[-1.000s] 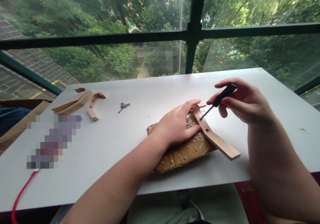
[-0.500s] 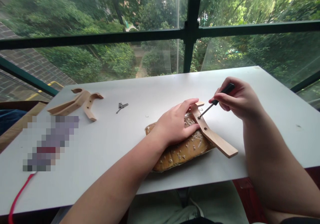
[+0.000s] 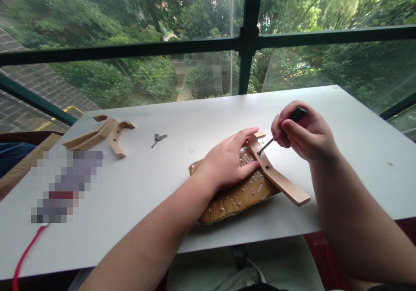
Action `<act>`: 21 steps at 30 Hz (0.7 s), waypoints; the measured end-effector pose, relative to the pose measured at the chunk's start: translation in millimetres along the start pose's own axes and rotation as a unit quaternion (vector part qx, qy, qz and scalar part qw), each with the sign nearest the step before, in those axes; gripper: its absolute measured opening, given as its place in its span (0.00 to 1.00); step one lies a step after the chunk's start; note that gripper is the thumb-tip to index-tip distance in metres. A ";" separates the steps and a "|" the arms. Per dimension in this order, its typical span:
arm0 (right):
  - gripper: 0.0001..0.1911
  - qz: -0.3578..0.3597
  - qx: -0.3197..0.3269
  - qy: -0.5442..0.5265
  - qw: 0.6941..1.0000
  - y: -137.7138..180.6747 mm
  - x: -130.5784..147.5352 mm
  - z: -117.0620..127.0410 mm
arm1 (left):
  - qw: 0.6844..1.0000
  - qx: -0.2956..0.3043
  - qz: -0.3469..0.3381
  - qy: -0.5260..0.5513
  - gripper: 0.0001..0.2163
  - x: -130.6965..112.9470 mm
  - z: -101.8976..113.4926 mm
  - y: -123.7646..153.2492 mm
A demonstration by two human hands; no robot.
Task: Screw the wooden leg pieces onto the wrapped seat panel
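Head view, looking down at a white counter (image 3: 146, 182) by a window.

L hand (image 3: 227, 163) lies palm down at centre. Its grip is spread open and closed on nothing. The fingers press on a plastic-wrapped brown pad (image 3: 237, 198), and the fingertips brace the top end of a wood strip (image 3: 281, 182). The strip lies across the pad's right edge, running approx 11 to 5 o'clock, w/ its lower end past the pad and over the counter.

R hand (image 3: 305, 137) sits at 2 o'clock of the strip, grip curled tight round a black-handled screwdriver (image 3: 267, 145). The shaft slants down-left, tip at the strip's upper hole. A 2nd hole shows lower on the strip and looks empty.

Step, as I judge it: driving a screw thru the upper hole into the pad. How far the screw is in can't be told; too small. The next move calls for the tip held square in the screw head, a downward push w/ each twist, and L hand pinning the strip so it doesn't swing.

Elsewhere:
- Curved wood parts (image 3: 100, 135) at 10 o'clock.
- Loose screws (image 3: 158, 138) at 10 o'clock of L hand, well apart.
- A red cord (image 3: 24, 254) at the 8 o'clock corner.
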State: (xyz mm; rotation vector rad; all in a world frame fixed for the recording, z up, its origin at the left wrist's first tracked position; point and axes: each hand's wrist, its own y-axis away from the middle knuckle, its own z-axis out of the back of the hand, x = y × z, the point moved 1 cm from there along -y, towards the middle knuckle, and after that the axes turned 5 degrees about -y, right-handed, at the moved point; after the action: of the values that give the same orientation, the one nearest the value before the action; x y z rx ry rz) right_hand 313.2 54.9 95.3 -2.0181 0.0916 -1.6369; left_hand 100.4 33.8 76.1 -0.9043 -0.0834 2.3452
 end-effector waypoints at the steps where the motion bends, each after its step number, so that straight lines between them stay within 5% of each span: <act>1: 0.04 -0.007 0.011 -0.017 1.000 0.2 0.2 1.5 | 1.000 0.001 0.001 0.000 0.31 0.2 -0.1 -0.1; 6: 0.08 -0.032 0.053 -0.045 0.997 1.1 1.8 8.8 | 1.000 0.002 -0.001 0.000 0.31 0.6 -0.3 -0.4; 21: 0.12 -0.018 0.013 0.037 0.999 -1.9 2.0 14.2 | 1.000 -0.011 -0.016 -0.010 0.32 2.9 -2.6 0.4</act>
State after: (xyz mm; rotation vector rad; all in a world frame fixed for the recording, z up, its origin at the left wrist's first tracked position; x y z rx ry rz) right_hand 326.3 60.8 96.1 -1.9504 0.0611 -1.7262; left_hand 100.2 34.8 72.4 -0.8846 -0.1308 2.3287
